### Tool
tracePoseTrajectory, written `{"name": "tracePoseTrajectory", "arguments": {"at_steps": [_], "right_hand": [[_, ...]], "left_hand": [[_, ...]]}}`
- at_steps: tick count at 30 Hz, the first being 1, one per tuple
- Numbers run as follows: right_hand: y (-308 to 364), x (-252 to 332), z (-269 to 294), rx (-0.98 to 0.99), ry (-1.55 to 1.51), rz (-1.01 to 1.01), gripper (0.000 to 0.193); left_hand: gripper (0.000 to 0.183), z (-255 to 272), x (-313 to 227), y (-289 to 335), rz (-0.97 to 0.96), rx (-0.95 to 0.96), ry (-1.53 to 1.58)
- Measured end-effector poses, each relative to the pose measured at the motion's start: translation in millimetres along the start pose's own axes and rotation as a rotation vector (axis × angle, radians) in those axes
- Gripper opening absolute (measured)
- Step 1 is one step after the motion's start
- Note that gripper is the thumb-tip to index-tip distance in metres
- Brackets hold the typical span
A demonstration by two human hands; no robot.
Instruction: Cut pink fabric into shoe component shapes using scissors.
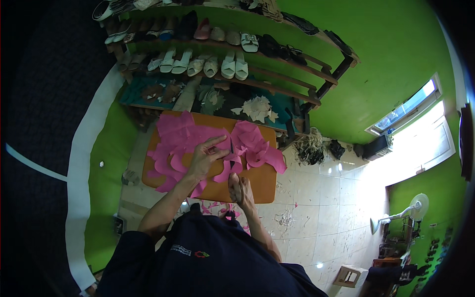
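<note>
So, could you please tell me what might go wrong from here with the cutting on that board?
1. The left hand presses the pink sheet right beside the dark cutting tool that the right hand seems to hold; a slip could nick the fingers.
2. Loose pink strips overhang the orange board and could shift mid-cut.
3. Offcuts on the tiled floor might be slippery.

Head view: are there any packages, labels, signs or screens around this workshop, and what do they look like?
Chest logo: small label on the person's dark shirt, bottom centre; white lettering with a red and green emblem.
Dark boxy device: on the sill below the window at right; whether it is a screen cannot be told.
No packages or signs show.
</note>
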State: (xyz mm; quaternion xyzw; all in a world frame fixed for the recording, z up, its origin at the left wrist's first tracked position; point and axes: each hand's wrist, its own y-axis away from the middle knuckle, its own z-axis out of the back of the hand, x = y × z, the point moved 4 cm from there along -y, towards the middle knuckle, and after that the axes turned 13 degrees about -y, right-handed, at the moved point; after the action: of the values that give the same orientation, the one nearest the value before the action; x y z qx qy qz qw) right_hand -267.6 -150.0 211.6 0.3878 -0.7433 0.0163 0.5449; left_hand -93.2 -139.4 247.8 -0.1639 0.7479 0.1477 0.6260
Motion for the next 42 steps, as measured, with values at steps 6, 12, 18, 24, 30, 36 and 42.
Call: {"name": "tracePoseTrajectory", "arguments": {"at_steps": [6,12,18,24,30,36,42], "right_hand": [[-1.9,-2.7,0.6,-0.040,-0.016,0.003,0.051],[-3.2,-1.9,-0.7,-0.073,0.064,0.027,0.059],[-1.0,-4.8,-0.4,-0.144,0.058,0.026,0.049],[4.3,-6.8,-0.8,-0.129,0.099,0.018,0.049],[-4.2,-8.3,2.9,-0.087,0.158,0.055,0.054],[-13.2,-6.6,7.6,-0.107,0.217,0.082,0.057],[-9.6,-1.3,6.4,-0.129,0.207,0.087,0.057]], "left_hand": [[0.052,-3.1,2.5,2.2,0.004,-0.052,0.027],[0.053,-5.9,2.5,3.0,-0.004,-0.071,0.038],[0.050,-2.5,8.2,5.6,0.007,-0.086,0.052],[0.041,0.4,4.2,3.3,0.045,-0.130,0.019],[0.042,-0.6,18.7,4.7,0.083,-0.103,0.003],[0.045,-4.1,28.1,11.0,0.095,-0.029,-0.035],[0.046,-2.9,28.2,11.4,0.095,0.007,-0.018]]}}
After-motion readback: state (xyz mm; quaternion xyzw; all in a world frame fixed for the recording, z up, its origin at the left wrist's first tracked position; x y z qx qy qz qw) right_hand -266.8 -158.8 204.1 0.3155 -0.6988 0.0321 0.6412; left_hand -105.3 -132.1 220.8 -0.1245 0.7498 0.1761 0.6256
